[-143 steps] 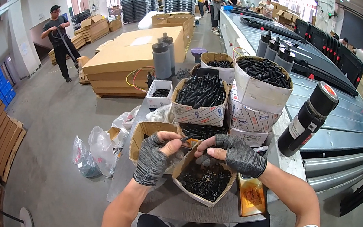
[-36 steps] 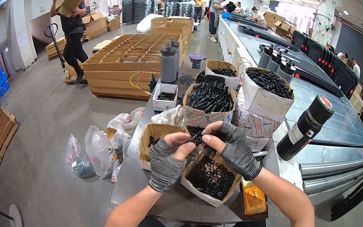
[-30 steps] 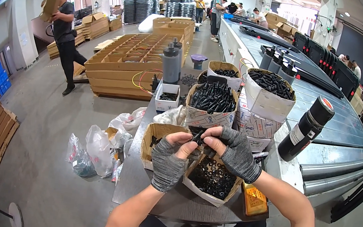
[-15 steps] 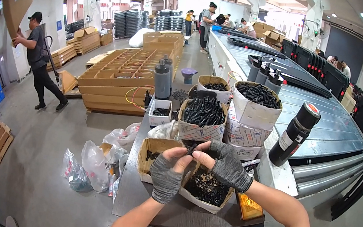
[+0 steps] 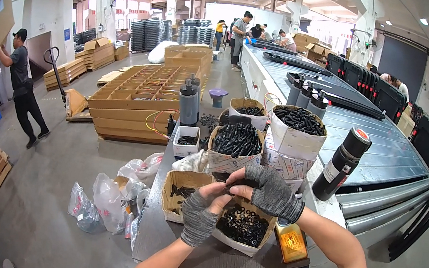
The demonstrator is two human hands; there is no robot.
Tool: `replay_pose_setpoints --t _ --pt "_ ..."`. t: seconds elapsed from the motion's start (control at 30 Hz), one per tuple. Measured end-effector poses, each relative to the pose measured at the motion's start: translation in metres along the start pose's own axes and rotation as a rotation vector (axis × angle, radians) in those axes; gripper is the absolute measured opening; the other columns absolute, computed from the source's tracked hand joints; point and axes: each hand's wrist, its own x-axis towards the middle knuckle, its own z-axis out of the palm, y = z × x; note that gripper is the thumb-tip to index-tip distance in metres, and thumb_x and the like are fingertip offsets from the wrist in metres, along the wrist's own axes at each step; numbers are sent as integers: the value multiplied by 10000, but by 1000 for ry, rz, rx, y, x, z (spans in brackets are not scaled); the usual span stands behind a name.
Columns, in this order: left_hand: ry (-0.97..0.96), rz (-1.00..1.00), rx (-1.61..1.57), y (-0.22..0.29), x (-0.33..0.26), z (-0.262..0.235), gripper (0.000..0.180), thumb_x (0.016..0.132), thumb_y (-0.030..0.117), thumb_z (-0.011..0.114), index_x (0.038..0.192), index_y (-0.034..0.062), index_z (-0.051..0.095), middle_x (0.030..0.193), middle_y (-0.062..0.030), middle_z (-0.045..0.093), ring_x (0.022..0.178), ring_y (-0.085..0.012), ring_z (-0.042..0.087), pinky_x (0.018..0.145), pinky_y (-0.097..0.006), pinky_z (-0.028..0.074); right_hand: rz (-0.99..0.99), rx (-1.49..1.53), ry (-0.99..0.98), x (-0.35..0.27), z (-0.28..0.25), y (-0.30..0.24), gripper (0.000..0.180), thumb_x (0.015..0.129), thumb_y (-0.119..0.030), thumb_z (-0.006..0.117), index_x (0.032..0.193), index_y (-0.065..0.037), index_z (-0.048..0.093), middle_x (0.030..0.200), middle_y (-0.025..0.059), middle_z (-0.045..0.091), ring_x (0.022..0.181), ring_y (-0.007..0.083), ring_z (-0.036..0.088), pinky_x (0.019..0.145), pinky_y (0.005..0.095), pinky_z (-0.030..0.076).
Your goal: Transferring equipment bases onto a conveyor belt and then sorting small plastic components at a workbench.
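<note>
Above the open boxes my hands meet, both in grey fingerless gloves. My left hand (image 5: 200, 215) and my right hand (image 5: 274, 195) are closed, fingertips pinching a small black part (image 5: 229, 188) between them. Fingers partly hide it, so its kind is unclear. Just below, a box (image 5: 234, 244) holds many small black rings, some of them shiny. To the left of it, another box (image 5: 171, 216) contains several dark, thin pieces. Behind the hands stands a carton (image 5: 232, 163) heaped with black, rod-like plastic parts.
A small white box (image 5: 184, 150) and a bucket-like carton (image 5: 296, 141) hold more black parts. An amber container (image 5: 292, 244) lies by the dark table's right edge (image 5: 195, 261). On the right, a black bottle (image 5: 340, 167) stands beside the roller conveyor (image 5: 387, 201). Plastic bags (image 5: 107, 201) lie left.
My fingers have shifted slightly around the small part, and the right fingers are more curled. The view has moved a little. At the far left a person carrying cardboard has stepped leftward.
</note>
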Motion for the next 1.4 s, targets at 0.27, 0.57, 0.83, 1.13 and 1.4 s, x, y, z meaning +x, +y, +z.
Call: replay_pose_setpoints --t 0.27,0.57,0.83,1.13,1.4 --pt "-95 47 -25 -3 7 4 374 872 53 691 1221 31 560 1116 -89 625 956 -136 613 825 -270 510 -66 -156 -8 17 -29 -2 173 838 -83 680 999 -21 665 872 69 680 822 164 655 772 297 518" --pt "-180 -21 -105 -2 10 -5 354 911 19 594 1257 25 517 1113 -115 618 1003 -163 606 875 -301 506 63 -837 -85 134 -90 41 127 764 -62 631 868 -62 704 840 151 694 848 316 675 772 381 524" --pt "-207 -73 -84 5 8 -5 283 924 52 589 1203 16 559 1046 -92 654 962 -145 616 842 -282 503 156 -984 -262 183 -86 102 259 712 -200 659 886 -17 719 919 206 689 858 374 668 767 416 532" --pt "-200 -76 -91 6 10 -6 274 928 66 589 1196 13 567 1030 -79 658 947 -144 616 851 -284 499 305 -1146 -348 196 -84 134 300 706 -226 618 925 -63 742 967 191 698 889 330 679 797 410 536" --pt "-29 54 216 -12 36 -45 181 887 38 612 1067 20 623 950 -103 665 879 -194 649 786 -307 509 257 -1082 -94 185 -78 111 230 758 -162 599 917 -45 718 1019 216 677 939 372 665 826 437 528"
